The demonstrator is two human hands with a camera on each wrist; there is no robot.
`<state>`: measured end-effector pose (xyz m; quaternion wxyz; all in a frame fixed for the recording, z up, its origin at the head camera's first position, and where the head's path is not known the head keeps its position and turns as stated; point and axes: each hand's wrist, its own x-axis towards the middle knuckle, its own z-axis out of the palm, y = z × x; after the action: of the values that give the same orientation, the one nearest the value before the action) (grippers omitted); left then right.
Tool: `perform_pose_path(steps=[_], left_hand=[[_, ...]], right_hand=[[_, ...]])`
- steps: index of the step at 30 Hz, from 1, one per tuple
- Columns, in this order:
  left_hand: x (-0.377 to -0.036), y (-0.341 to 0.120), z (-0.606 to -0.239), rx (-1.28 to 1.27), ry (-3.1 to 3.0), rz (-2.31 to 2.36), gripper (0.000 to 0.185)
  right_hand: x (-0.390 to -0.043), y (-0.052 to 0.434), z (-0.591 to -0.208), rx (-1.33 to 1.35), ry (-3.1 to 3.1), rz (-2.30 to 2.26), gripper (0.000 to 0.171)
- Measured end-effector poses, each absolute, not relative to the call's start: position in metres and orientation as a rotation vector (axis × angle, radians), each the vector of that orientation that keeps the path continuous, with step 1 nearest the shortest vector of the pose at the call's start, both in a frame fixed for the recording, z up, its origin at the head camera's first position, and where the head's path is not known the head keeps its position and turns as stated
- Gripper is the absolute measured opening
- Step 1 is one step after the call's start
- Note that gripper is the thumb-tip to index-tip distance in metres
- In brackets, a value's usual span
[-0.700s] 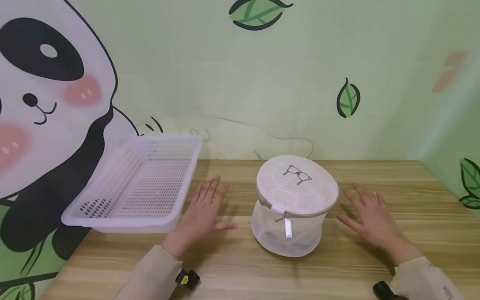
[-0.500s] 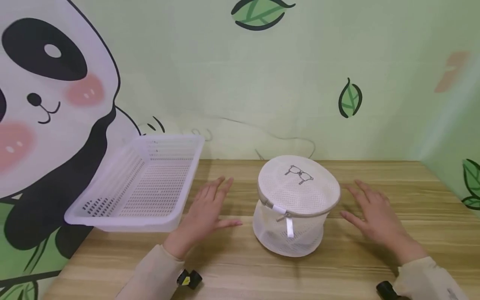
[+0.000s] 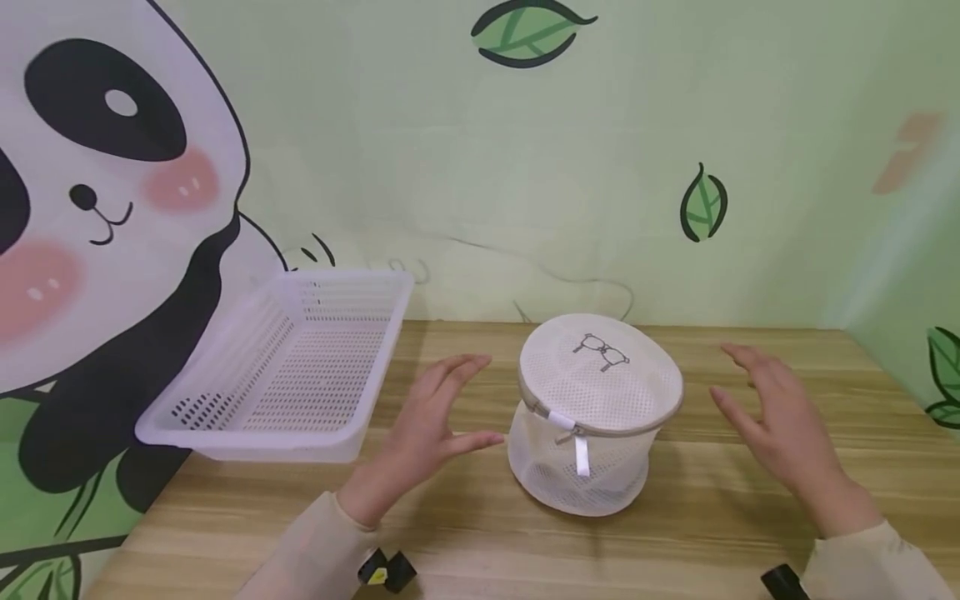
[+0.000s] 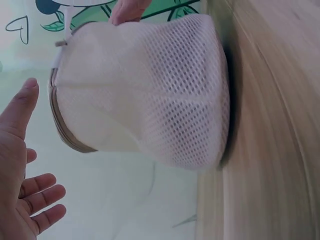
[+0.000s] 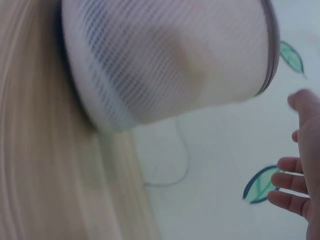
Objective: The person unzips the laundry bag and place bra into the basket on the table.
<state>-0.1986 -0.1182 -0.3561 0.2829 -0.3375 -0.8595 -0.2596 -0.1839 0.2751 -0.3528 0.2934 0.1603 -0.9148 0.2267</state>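
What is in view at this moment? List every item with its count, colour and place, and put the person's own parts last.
mesh bag: 1, white with a grey zip rim, upright on the table between the hands, zipped shut
glasses print: 1, grey, on the bag's lid
basket: 1, white perforated plastic, at the table's left end, overhanging its edge
table: 1, light wood, against the wall
wall: 1, pale green with panda and leaf pictures
cord: 1, thin, on the wall behind the bag
wrist cameras: 2, black, at the cuffs
sleeves: 2, beige
left hand: 1, open, left of the bag, apart from it
right hand: 1, open, right of the bag, apart from it
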Motion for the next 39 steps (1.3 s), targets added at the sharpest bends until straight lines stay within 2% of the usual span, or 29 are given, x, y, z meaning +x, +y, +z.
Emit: perform_pose_path(steps=[9, 18, 21, 30, 37, 39], left_hand=[[-0.192, -0.098, -0.338, -0.992, -2.215, -0.896, 0.076], [-0.2, -0.081, -0.328, -1.138, -2.118, -0.96, 0.06], [-0.205, -0.076, -0.327, -1.181, -2.101, -0.986, 0.06], [-0.214, -0.073, -0.33, -1.272, -2.171, -1.005, 0.057], [-0.215, -0.07, -0.335, -1.265, -2.122, -0.937, 0.049], [-0.216, -0.069, -0.337, -1.249, -2.104, -0.915, 0.046]], right_hand=[[-0.159, 0.254, -0.325, 0.355, -2.324, 0.693, 0.042], [-0.13, 0.216, -0.296, 0.515, -2.166, 0.689, 0.03], [-0.122, 0.203, -0.292, 0.59, -2.151, 0.692, 0.029], [-0.104, 0.162, -0.303, 0.766, -2.188, 0.724, 0.018], [-0.102, 0.149, -0.312, 0.782, -2.208, 0.722, 0.016], [-0.102, 0.146, -0.315, 0.779, -2.208, 0.697, 0.021]])
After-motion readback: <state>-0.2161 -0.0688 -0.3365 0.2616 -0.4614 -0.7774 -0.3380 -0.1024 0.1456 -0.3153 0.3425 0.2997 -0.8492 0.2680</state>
